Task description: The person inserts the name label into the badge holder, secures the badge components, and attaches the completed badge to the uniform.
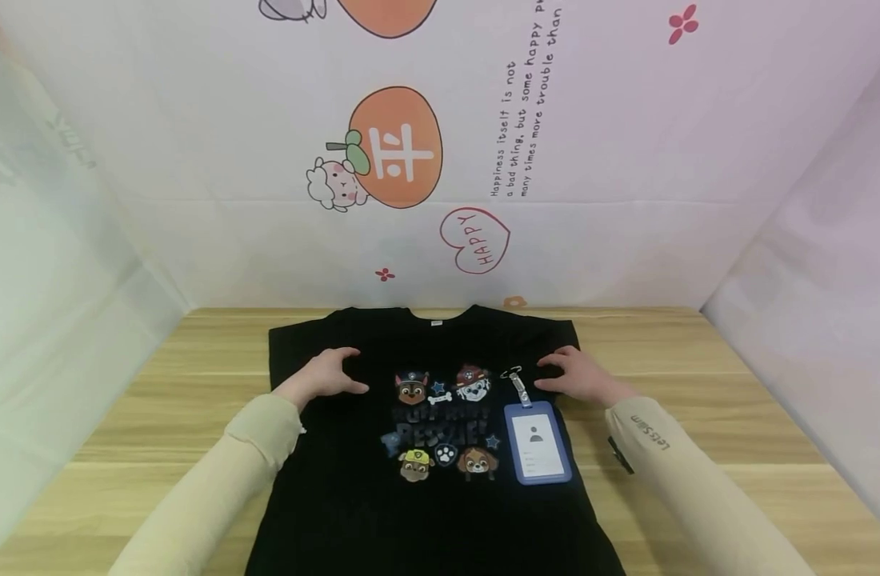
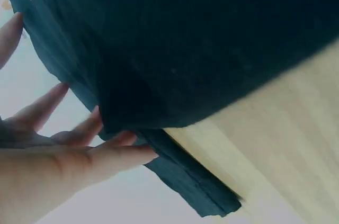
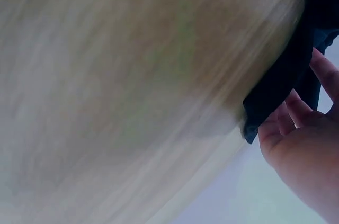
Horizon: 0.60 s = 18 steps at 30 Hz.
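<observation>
The left hand (image 1: 328, 373) lies palm-down on the black T-shirt (image 1: 426, 496), on the shoulder area to the left of the printed design, its fingers spread and fairly straight rather than curled round any fabric; the left wrist view shows the same, with the fingers (image 2: 79, 131) fanned along the cloth and nothing pinched between them. The right hand (image 1: 577, 374) mirrors it on the opposite shoulder, flat and relaxed, its fingertips pointing in toward the chest; in the blurred right wrist view its fingers (image 3: 294, 110) meet the dark edge of the shirt, and whether any of them hook under that edge I cannot tell. Both hands look placed to press the garment flat at matching points either side of the collar, which would hold the cloth smooth and square. The T-shirt itself lies face-up and spread out on the wooden table (image 1: 735, 384), collar toward the far wall, hem running off the near edge of the picture, with its cartoon puppy print (image 1: 443, 424) centred between the two hands. A blue ID badge holder (image 1: 537, 442) rests on the shirt just right of the print, its metal clip (image 1: 515, 382) lying near the right hand but apart from it. Beige sleeves (image 1: 217, 480) cover both forearms, and a pale printed backdrop (image 1: 404, 144) encloses the table on three sides.
</observation>
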{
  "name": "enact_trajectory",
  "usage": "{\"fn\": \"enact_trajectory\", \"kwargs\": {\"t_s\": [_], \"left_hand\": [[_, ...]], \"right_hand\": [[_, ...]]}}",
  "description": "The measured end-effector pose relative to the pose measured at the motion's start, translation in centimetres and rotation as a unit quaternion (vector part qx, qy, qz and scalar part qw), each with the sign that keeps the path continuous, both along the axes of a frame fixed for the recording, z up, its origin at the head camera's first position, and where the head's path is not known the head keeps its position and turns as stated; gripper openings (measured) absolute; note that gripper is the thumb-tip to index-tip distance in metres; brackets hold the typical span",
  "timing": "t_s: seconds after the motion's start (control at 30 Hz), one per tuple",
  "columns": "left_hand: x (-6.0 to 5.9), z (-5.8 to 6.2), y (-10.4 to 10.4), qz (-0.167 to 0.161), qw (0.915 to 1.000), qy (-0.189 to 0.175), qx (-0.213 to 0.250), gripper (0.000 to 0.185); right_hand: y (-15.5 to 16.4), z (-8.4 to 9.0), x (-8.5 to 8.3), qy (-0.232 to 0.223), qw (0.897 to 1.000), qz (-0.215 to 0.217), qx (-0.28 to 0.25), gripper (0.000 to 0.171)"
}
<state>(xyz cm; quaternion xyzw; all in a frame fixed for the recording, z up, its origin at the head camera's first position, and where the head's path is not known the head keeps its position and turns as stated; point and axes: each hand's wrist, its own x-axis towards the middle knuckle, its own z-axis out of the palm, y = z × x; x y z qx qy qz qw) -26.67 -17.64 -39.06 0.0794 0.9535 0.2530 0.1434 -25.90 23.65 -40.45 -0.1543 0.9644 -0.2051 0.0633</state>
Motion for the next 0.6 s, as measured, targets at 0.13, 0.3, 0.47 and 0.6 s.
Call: {"fn": "enact_trajectory", "kwargs": {"t_s": [0.13,0.3,0.47,0.6], "left_hand": [[0.3,-0.1,0.1,-0.019,0.9985,0.003,-0.051,0.074],[0.4,0.1,0.2,-0.032,0.9964,-0.003,-0.078,0.079],[0.0,0.1,0.3,-0.043,0.9953,-0.016,-0.086,0.084],[-0.3,0.3,0.5,-0.052,0.9941,-0.022,-0.092,0.087]], "right_hand": [[0.0,0.1,0.1,0.018,1.0,0.01,0.02,0.047],[0.2,0.2,0.1,0.015,0.999,0.012,0.03,0.053],[0.8,0.1,-0.2,-0.01,0.999,0.01,0.034,0.061],[1.3,0.4,-0.2,-0.05,0.998,0.0,0.05,0.071]]}}
